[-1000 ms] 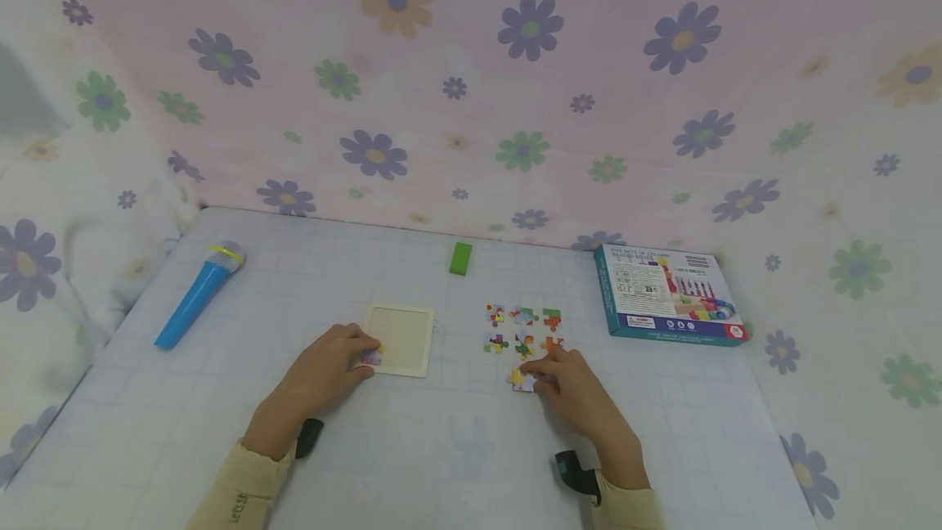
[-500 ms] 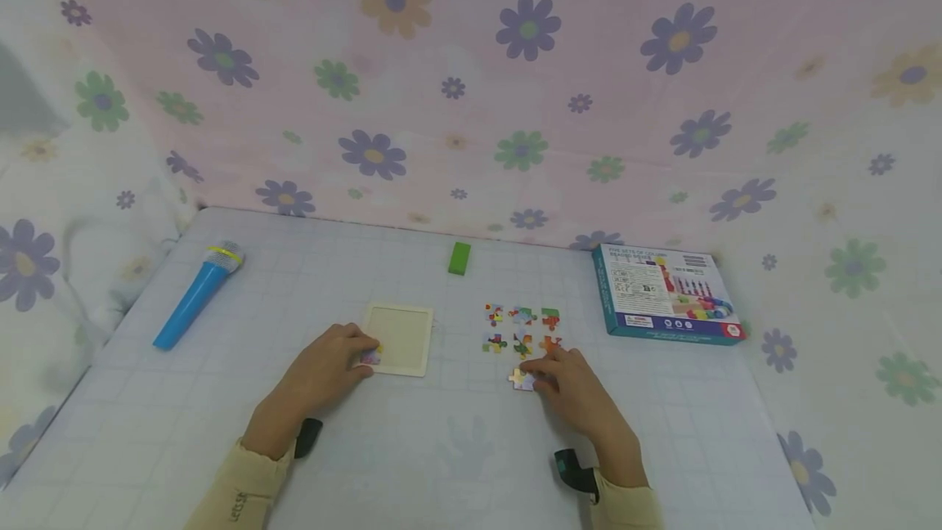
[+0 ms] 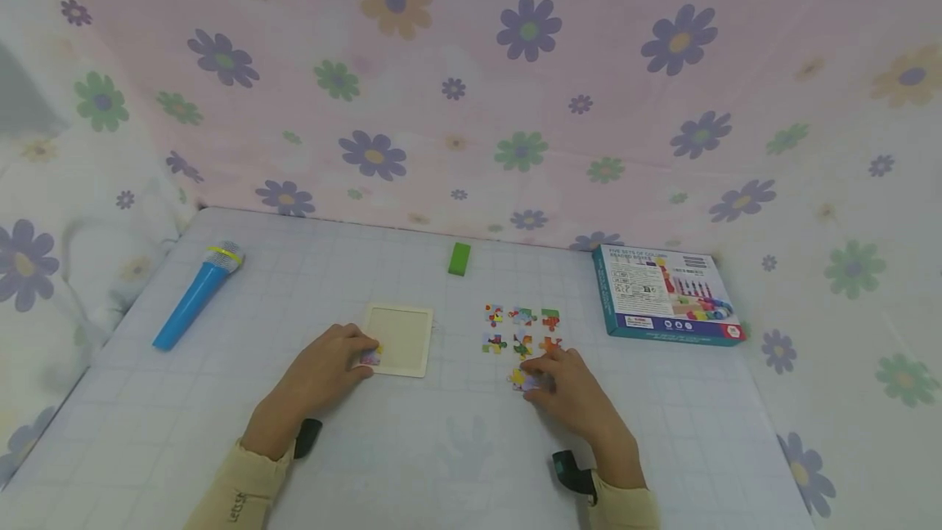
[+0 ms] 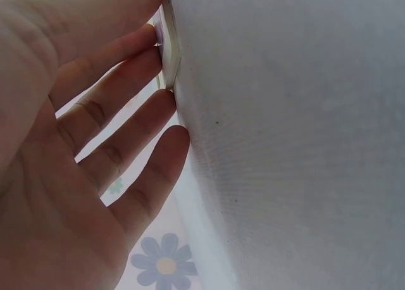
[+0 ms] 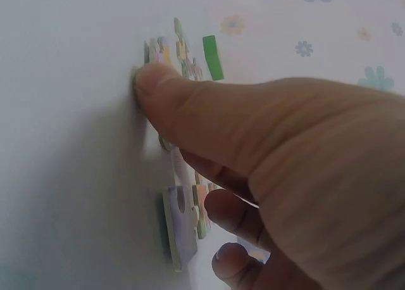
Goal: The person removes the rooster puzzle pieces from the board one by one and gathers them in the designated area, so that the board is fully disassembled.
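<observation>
At the lower left corner of a shallow square puzzle tray [image 3: 429,342], my left hand [image 3: 327,366] holds the edge with thumb and fingers. One purple puzzle piece [image 3: 371,357] lies in that corner, partly under the fingertips. My right hand [image 3: 581,395] pinches a yellow and purple puzzle piece [image 3: 521,379] on the table, index finger on its far side and thumb at its near edge. Behind the thumb, the right wrist view shows another purple piece [image 5: 182,230] under the palm. Several colourful puzzle pieces [image 3: 522,316] lie in rows just beyond this hand.
A green block [image 3: 459,258] stands near the back edge of the white table [image 3: 397,464]. The blue toy microphone [image 3: 195,301] lies at the left, and a flat toy box [image 3: 670,293] at the back right. Flowered cloth [image 3: 471,105] hangs behind.
My right thumb has shifted left to the near edge of the yellow and purple piece, closing on it with the index finger. The left hand and the tray stay in place.
</observation>
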A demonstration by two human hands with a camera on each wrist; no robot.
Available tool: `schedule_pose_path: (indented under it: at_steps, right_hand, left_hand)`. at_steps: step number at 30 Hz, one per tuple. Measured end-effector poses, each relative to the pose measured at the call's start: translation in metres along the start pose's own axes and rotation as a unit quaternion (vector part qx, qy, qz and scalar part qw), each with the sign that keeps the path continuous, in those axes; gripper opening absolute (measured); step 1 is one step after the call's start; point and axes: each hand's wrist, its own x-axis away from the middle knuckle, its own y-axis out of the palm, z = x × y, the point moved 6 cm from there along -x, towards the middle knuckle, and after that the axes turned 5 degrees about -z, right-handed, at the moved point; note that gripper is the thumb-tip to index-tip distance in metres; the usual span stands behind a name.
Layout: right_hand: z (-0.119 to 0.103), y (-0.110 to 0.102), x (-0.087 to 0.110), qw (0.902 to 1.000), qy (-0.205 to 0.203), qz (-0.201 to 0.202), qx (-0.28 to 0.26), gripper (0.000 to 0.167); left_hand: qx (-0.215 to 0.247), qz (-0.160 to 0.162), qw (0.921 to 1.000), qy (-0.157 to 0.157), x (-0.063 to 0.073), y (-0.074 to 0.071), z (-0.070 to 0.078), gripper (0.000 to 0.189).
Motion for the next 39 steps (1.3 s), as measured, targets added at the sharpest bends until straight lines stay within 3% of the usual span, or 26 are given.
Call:
schedule_pose_path:
  at_steps: [10, 20, 39]
  right_hand:
    - [-0.0018, 0.0017, -0.0019, 0.9995, -0.008, 0.019, 0.023, 0.027]
    - [0.0015, -0.0006, -0.0010, 0.9998, 0.008, 0.020, -0.005, 0.029]
    - [-0.0003, -0.0048, -0.0010, 0.9995, 0.004, 0.031, -0.001, 0.022]
  left_hand:
    - [0.003, -0.001, 1.0000, -0.003, 0.0010, -0.0011, 0.0012, 0.036]
    - [0.007, 0.000, 1.0000, -0.004, 0.0007, -0.0002, 0.0013, 0.036]
    - [0.003, -0.001, 1.0000, -0.007, -0.0006, 0.0022, -0.0034, 0.037]
